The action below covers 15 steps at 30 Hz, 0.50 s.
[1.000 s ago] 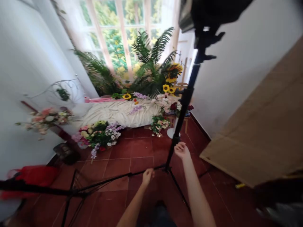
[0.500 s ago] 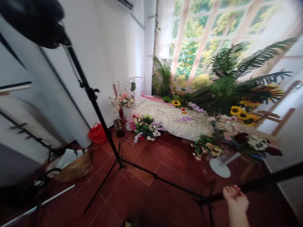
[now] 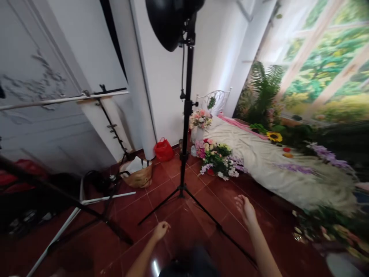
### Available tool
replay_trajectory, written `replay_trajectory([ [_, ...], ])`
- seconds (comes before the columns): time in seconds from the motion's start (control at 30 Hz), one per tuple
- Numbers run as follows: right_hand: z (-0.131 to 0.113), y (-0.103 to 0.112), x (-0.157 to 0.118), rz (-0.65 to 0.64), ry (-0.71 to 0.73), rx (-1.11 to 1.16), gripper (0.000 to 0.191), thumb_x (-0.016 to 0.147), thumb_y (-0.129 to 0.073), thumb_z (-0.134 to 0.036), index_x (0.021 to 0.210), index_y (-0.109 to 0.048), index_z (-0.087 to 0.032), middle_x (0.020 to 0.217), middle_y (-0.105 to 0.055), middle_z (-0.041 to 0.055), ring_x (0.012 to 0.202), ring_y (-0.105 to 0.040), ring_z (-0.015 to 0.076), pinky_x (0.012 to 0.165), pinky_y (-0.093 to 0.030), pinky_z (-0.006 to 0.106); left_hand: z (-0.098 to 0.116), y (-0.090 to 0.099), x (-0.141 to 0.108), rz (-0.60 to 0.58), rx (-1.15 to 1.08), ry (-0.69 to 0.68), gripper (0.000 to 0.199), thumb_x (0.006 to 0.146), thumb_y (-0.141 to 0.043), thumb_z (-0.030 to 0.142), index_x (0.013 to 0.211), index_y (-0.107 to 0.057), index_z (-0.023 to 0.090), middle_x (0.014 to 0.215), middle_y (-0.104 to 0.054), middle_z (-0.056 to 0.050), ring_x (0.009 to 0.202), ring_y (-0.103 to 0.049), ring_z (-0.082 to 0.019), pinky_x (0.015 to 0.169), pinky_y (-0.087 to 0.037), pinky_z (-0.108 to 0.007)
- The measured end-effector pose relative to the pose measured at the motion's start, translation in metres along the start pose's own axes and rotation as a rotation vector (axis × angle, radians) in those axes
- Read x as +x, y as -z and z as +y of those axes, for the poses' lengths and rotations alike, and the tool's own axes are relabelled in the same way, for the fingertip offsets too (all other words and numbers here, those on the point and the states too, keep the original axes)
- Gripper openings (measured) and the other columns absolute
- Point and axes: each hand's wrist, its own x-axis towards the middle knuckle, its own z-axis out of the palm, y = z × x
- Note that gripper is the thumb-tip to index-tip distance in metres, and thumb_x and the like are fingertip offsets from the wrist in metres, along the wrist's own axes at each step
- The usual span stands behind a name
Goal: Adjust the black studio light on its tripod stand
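My left hand (image 3: 161, 230) hangs low over the tiled floor, its fingers curled in, with nothing visible in it. To the right, my right hand (image 3: 245, 207) is held out with its fingers apart and holds nothing. Between and beyond them stands a black light stand (image 3: 184, 154) on three spread legs. A large black lamp shade (image 3: 170, 23) tops the stand, its upper part cut off by the frame. Neither hand touches the stand.
A flower-strewn bed (image 3: 250, 154) stands at the right, with a flower arrangement (image 3: 220, 159) on the floor before it. A red bag (image 3: 163, 150) and a woven basket (image 3: 141, 177) sit by the wall. White poles (image 3: 65, 227) and a dark bar (image 3: 86, 209) cross the left side.
My view has swung left, so the light stand and bed appear farther right. My left hand has come into view. My right hand has moved away from beside a dark pole.
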Motion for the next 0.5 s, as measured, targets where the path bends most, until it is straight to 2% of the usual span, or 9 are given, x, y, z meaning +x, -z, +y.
replay_trajectory([
  [0.07,0.005,-0.051,0.017,-0.121,0.077,-0.15,0.027,0.064,-0.06,-0.041,0.075,-0.054,-0.018,0.065,-0.064,0.0002,0.048,-0.051,0.0091,0.043,-0.038,0.019,0.013,0.008,0.02,0.01,0.036,-0.082,0.023,0.074,-0.045,0.031,0.072,-0.064,0.018,0.066,-0.066,0.0,0.072,-0.063,-0.017,0.071,-0.045,-0.028],
  [0.13,0.012,-0.099,0.037,-0.252,0.154,-0.273,0.031,0.065,-0.058,-0.046,0.074,-0.054,-0.016,0.062,-0.063,0.0015,0.046,-0.049,0.0094,0.041,-0.036,0.019,0.032,0.021,0.036,0.069,0.041,-0.133,0.023,0.076,-0.044,0.031,0.078,-0.063,0.018,0.07,-0.067,-0.002,0.073,-0.062,-0.017,0.071,-0.044,-0.028],
  [0.23,0.023,-0.171,0.073,-0.444,0.207,-0.426,0.038,0.068,-0.052,-0.05,0.078,-0.056,-0.014,0.065,-0.063,0.0038,0.046,-0.048,0.0095,0.04,-0.035,0.019,0.072,0.046,0.058,0.151,-0.022,-0.247,0.025,0.077,-0.046,0.034,0.083,-0.062,0.017,0.075,-0.066,-0.003,0.074,-0.06,-0.016,0.071,-0.044,-0.027],
  [0.3,0.026,-0.217,0.098,-0.516,0.25,-0.521,0.04,0.069,-0.047,-0.049,0.088,-0.056,-0.014,0.073,-0.064,0.005,0.048,-0.049,0.0099,0.04,-0.036,0.02,0.108,0.066,0.074,0.207,-0.078,-0.332,0.026,0.077,-0.048,0.036,0.087,-0.061,0.017,0.078,-0.065,-0.003,0.074,-0.059,-0.015,0.073,-0.044,-0.028],
  [0.37,0.023,-0.258,0.123,-0.52,0.35,-0.641,0.04,0.072,-0.045,-0.044,0.099,-0.052,-0.015,0.085,-0.063,0.0064,0.054,-0.053,0.0114,0.044,-0.041,0.021,0.15,0.087,0.093,0.263,-0.134,-0.409,0.027,0.077,-0.05,0.037,0.092,-0.06,0.017,0.081,-0.064,-0.004,0.076,-0.058,-0.015,0.076,-0.045,-0.029],
  [0.43,0.012,-0.293,0.148,-0.514,0.535,-0.81,0.037,0.073,-0.046,-0.035,0.104,-0.05,-0.015,0.096,-0.062,0.0088,0.068,-0.058,0.0142,0.057,-0.047,0.026,0.196,0.106,0.114,0.289,-0.187,-0.504,0.028,0.077,-0.052,0.036,0.097,-0.057,0.017,0.087,-0.064,-0.005,0.081,-0.058,-0.015,0.08,-0.045,-0.03],
  [0.5,-0.003,-0.321,0.17,-0.603,0.757,-1.047,0.035,0.07,-0.05,-0.028,0.103,-0.052,-0.014,0.101,-0.06,0.0103,0.084,-0.058,0.0174,0.074,-0.047,0.031,0.244,0.117,0.137,0.327,-0.233,-0.615,0.031,0.077,-0.055,0.035,0.103,-0.055,0.018,0.096,-0.062,-0.006,0.089,-0.058,-0.015,0.085,-0.043,-0.031],
])
